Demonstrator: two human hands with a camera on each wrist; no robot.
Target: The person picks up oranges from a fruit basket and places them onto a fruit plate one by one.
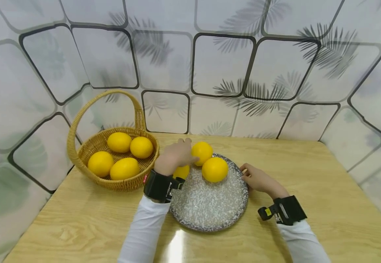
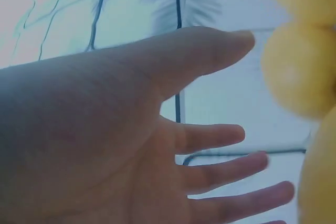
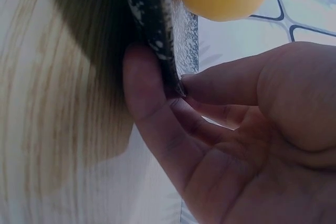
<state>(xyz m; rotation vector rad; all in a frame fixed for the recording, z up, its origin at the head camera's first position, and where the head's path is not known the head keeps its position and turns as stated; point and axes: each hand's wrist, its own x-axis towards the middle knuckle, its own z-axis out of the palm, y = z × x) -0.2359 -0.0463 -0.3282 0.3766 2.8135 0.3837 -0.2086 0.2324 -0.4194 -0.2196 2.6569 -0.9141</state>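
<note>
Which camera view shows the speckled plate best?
The head view: it shows most of the speckled plate, though the left hand and yellow fruits cover part. The right wrist view shows only a strip of its edge, pinched by the right hand; the left wrist view shows none.

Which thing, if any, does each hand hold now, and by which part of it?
The right hand pinches the speckled plate by its rim, on the right side in the head view. The left hand holds nothing.
</note>
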